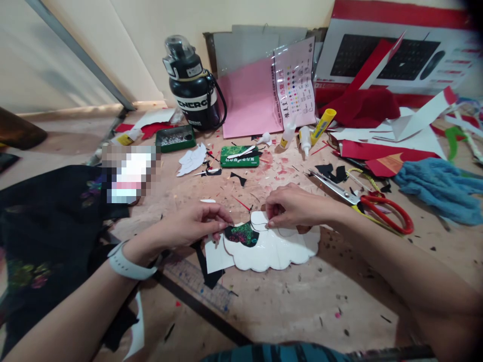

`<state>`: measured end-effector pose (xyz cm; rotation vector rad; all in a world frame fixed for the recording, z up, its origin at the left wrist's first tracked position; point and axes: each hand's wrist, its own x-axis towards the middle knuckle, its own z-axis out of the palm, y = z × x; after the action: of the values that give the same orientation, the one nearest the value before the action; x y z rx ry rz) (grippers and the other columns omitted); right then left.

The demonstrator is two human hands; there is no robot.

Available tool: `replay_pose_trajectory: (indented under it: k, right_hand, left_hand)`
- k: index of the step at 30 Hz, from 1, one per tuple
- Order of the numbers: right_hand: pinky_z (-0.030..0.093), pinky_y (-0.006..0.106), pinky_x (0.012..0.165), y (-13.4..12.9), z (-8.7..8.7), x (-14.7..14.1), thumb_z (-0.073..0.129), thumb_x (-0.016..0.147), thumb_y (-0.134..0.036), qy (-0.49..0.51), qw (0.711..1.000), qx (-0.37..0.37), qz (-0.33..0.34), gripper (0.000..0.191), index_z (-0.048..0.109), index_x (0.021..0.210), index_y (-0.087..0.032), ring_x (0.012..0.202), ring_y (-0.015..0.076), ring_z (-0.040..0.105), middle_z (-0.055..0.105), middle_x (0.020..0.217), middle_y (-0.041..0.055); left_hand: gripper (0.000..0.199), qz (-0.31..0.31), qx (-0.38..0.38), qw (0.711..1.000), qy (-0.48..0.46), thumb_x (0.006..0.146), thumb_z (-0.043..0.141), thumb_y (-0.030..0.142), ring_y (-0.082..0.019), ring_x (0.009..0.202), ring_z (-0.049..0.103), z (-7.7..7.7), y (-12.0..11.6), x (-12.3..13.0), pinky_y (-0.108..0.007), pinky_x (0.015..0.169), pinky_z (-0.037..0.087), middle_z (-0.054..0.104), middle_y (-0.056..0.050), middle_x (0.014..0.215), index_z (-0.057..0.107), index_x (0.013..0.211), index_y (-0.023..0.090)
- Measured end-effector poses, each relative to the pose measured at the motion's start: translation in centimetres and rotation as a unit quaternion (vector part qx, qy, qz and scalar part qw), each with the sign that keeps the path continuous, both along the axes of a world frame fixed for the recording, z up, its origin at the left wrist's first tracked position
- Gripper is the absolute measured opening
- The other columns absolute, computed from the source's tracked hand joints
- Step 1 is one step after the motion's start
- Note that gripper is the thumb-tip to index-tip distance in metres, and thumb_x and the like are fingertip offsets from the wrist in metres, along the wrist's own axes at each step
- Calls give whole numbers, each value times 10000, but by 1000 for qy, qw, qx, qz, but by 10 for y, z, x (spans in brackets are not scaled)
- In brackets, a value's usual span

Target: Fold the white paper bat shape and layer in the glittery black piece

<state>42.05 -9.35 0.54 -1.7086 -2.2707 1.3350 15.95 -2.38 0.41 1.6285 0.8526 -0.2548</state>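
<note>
White scalloped cut-out with a glossy surface (277, 254) lies before you on the brown counter (294, 306), a dark glitter-covered piece (242, 235) over its left end. Your left hand (190, 221) has fingertips at the glittery edge; your right hand (292, 206) has its thumb at a small rounded white piece (259, 218). Whether either pinches or only presses, you cannot tell. You seem to be positioning these 2 pieces; the next move likely calls for light, steady alignment. Your right fingers hide part of the upper edge.
</note>
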Motion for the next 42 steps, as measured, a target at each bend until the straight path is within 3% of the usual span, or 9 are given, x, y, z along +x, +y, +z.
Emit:
replay_pose_trajectory:
  k: [4,8,13,24,30,36,39,42]
  right_hand:
    - [402,232,568,0,0,0,679,844,-337,-6,1000,5,5,150,684,806,-192,584,98,563,686,789,8]
    - [417,256,657,1,-4,2,693,830,-359,1,999,39,20,158,694,803,-203,688,131,601,689,798,7]
    - [416,252,648,1,-9,4,685,822,-373,14,999,34,16,160,696,823,-214,704,142,608,695,816,10]
    - [407,245,681,2,-8,4,696,804,-376,-5,999,35,16,161,706,829,-218,790,172,625,717,852,22]
    - [392,253,666,2,-7,0,698,794,-357,-14,998,51,19,151,711,811,-208,739,158,620,713,817,15]
    - [383,260,670,2,-7,0,706,781,-342,-21,998,58,19,134,708,793,-209,732,154,615,706,794,6]
    - [385,260,681,2,-8,0,708,782,-340,-14,998,57,16,127,703,795,-214,734,151,619,712,800,0]
    - [382,267,699,2,-9,1,717,781,-360,-21,998,60,15,144,697,791,-218,747,156,619,716,808,0]
  left_hand:
    - [354,-24,-9,1000,-5,894,580,470,-151,744,616,-4,-1,-1,-250,665,483,703,-50,934,670,1058,170]
    - [365,-33,-1,999,7,903,569,476,-158,726,608,-5,-1,-1,-243,635,465,693,-41,855,670,1088,177]
    - [356,-49,-4,999,-11,919,567,477,-150,735,608,-4,-1,0,-238,642,465,689,-42,883,681,1070,176]
    - [384,-13,15,1000,-8,880,598,501,-167,749,636,-5,-4,1,-264,655,494,712,-48,892,680,1048,165]
    - [337,33,-20,999,-8,862,620,462,-127,574,603,-3,-9,2,-223,505,473,678,-8,731,633,1013,161]
    - [335,46,-31,998,-12,874,618,465,-147,586,656,-5,-11,1,-247,505,525,718,-34,767,622,1015,161]
    - [321,19,8,1000,-15,909,566,445,-158,611,664,-5,-8,0,-258,528,529,722,-34,771,634,1037,159]
    - [270,-35,163,986,-22,922,537,393,-191,783,682,-1,-12,-3,-291,660,542,726,-45,886,678,1016,183]
